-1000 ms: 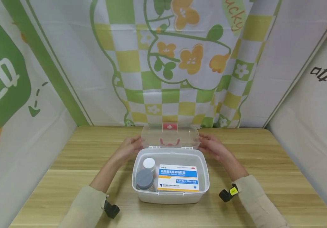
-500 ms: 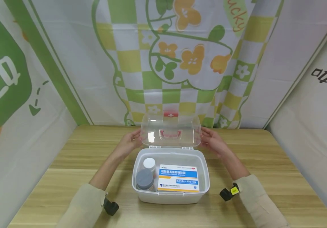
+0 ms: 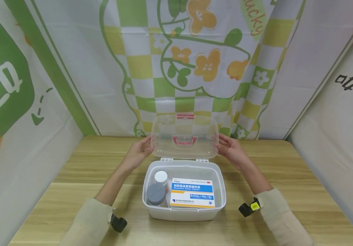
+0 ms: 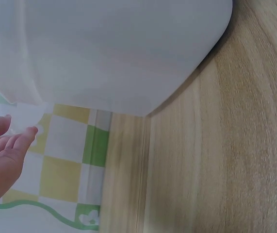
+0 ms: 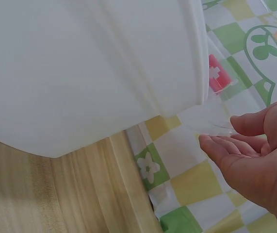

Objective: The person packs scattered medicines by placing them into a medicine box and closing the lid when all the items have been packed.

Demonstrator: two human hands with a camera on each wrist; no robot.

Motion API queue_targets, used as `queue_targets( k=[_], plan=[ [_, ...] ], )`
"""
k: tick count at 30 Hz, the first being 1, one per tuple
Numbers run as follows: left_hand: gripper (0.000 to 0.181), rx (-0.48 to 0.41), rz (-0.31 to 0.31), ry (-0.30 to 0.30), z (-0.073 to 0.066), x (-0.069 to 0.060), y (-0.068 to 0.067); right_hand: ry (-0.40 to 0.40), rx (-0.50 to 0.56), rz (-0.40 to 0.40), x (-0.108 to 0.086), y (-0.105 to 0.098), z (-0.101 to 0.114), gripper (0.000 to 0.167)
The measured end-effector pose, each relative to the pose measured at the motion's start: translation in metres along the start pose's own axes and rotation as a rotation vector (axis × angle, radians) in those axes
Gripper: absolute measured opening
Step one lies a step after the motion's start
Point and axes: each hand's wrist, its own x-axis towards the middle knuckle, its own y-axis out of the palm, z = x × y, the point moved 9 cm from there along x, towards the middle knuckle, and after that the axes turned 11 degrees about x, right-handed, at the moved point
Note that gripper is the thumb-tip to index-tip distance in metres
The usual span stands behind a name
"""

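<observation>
A white first-aid box [image 3: 184,214] stands on the table with its clear lid [image 3: 164,131] raised at the back hinges. The lid carries a red handle [image 3: 185,140]. At the lid's left edge my left hand [image 3: 137,152] holds it between thumb and fingers; my right hand [image 3: 230,149] grips the right edge the same way. The right wrist view shows the lid's edge between the thumb and fingers of that hand [image 5: 254,155]. Inside the box lie a blue and white medicine carton [image 3: 191,193], a grey-capped bottle [image 3: 156,194] and a white-capped bottle [image 3: 161,177].
The wooden table [image 3: 81,177] reaches back to a green and yellow checked curtain [image 3: 151,85] just behind the lid. Printed cloth walls [image 3: 342,136] rise at both sides. A small black camera [image 3: 119,223] sits at the left wrist, another camera [image 3: 246,209] at the right.
The lid has swung up from leaning far back to nearly upright, with both hands staying at its sides. The box and its contents have stayed put.
</observation>
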Motion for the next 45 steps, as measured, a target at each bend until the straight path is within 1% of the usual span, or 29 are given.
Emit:
queue_targets(
  k=[8,15,21,24,29,34,37,45],
  plan=[
    [0.062,0.01,-0.028,0.041,-0.008,-0.002,-0.004,-0.034,0.003,-0.028,-0.006,0.001,0.009,0.062],
    [0.063,0.018,-0.048,0.058,-0.013,-0.005,-0.006,-0.067,-0.049,-0.051,-0.009,0.001,0.012,0.062],
    [0.064,0.03,-0.078,0.088,-0.018,-0.006,-0.008,-0.085,-0.054,-0.052,-0.012,0.003,0.014,0.062],
    [0.063,0.042,-0.093,0.093,-0.019,-0.007,-0.009,-0.088,-0.054,-0.059,-0.014,0.003,0.015,0.062],
    [0.062,0.047,-0.113,0.102,-0.021,-0.009,-0.01,-0.101,-0.085,-0.087,-0.017,0.003,0.017,0.063],
    [0.06,0.08,-0.145,0.123,-0.027,-0.011,-0.012,-0.142,-0.113,-0.095,-0.02,0.003,0.02,0.063],
    [0.059,0.083,-0.16,0.14,-0.031,-0.012,-0.013,-0.169,-0.122,-0.097,-0.021,0.004,0.022,0.063],
    [0.055,0.105,-0.183,0.159,-0.036,-0.017,-0.017,-0.201,-0.156,-0.104,-0.027,0.008,0.025,0.062]
  ],
)
